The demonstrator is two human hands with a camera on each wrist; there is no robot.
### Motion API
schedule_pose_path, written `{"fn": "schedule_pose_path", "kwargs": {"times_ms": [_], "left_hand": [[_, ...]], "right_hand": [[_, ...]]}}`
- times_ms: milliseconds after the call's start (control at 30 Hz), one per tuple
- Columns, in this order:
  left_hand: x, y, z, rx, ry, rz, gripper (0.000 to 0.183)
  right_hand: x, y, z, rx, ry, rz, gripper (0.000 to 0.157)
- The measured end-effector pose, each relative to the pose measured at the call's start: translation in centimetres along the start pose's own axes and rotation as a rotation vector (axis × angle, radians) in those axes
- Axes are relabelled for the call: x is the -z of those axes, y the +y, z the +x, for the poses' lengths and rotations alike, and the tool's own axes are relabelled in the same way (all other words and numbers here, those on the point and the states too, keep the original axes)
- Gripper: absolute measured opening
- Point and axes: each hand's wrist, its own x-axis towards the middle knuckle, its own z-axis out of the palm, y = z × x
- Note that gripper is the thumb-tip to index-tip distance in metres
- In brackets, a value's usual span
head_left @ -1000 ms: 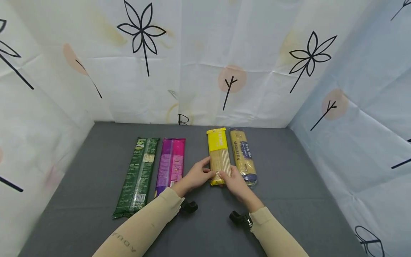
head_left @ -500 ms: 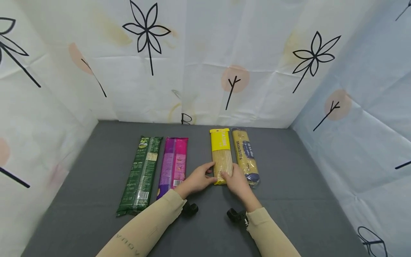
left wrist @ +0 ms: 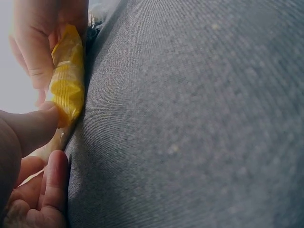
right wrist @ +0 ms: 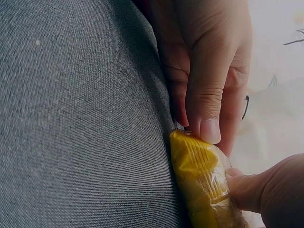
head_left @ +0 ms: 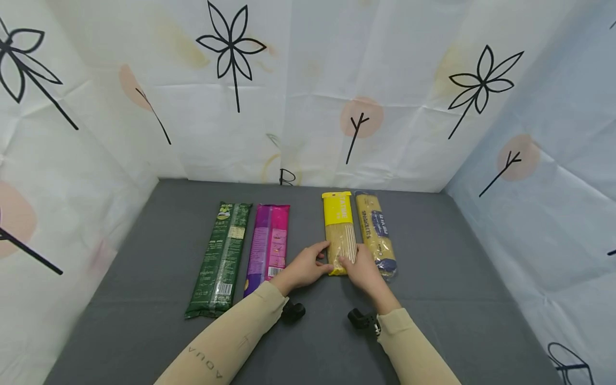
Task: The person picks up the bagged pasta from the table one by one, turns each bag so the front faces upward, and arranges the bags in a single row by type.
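Note:
A yellow-topped clear packet of spaghetti (head_left: 339, 230) lies on the grey cloth in the head view, its near end between both hands. My left hand (head_left: 306, 266) pinches its lower left edge, the thumb at the near corner and the fingers along the side. My right hand (head_left: 364, 271) grips the lower right edge, thumb on top. In the left wrist view the packet's crinkled yellow end (left wrist: 69, 92) shows between the hands. The right hand's fingertips are largely hidden behind the packet. Close on the right lies another spaghetti packet (head_left: 375, 232) with blue labels.
A green packet (head_left: 220, 262) and a purple-pink packet (head_left: 267, 240) lie side by side left of the hands. Grey cloth (head_left: 327, 342) covers the table. White patterned curtains (head_left: 308, 64) stand at the back and both sides.
The whole head view has drifted, so the scene sits further right in the picture. Both hands stay at the yellow packet's near end, which lies in nearly the same place beside its neighbour.

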Motion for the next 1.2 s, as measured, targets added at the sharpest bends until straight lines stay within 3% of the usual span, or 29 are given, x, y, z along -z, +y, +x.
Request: {"fn": "schedule_pose_path", "kwargs": {"times_ms": [300,500,667,800,1000,1200], "left_hand": [[-0.2,-0.1,0.4,0.008,0.008,-0.026,0.07],[0.7,0.0,0.2,-0.019,0.032,-0.074,0.054],[3.1,0.2,-0.5,-0.062,0.109,-0.098,0.046],[5.9,0.3,-0.8,-0.082,0.173,-0.094,0.044],[9.8,-0.5,-1.0,-0.089,0.195,-0.087,0.047],[12.9,-2.6,-0.5,-0.077,0.231,-0.069,0.049]], "right_hand": [[0.4,0.0,0.3,0.033,0.02,-0.061,0.049],[0.2,-0.5,-0.3,0.029,0.098,-0.104,0.064],[-0.5,-1.7,-1.6,0.112,0.23,-0.13,0.066],[-1.5,-3.0,-2.2,0.198,0.268,-0.037,0.062],[-3.7,-5.0,-2.8,0.219,0.159,0.194,0.064],[-6.2,-6.3,-3.4,0.215,0.024,0.278,0.068]]}}
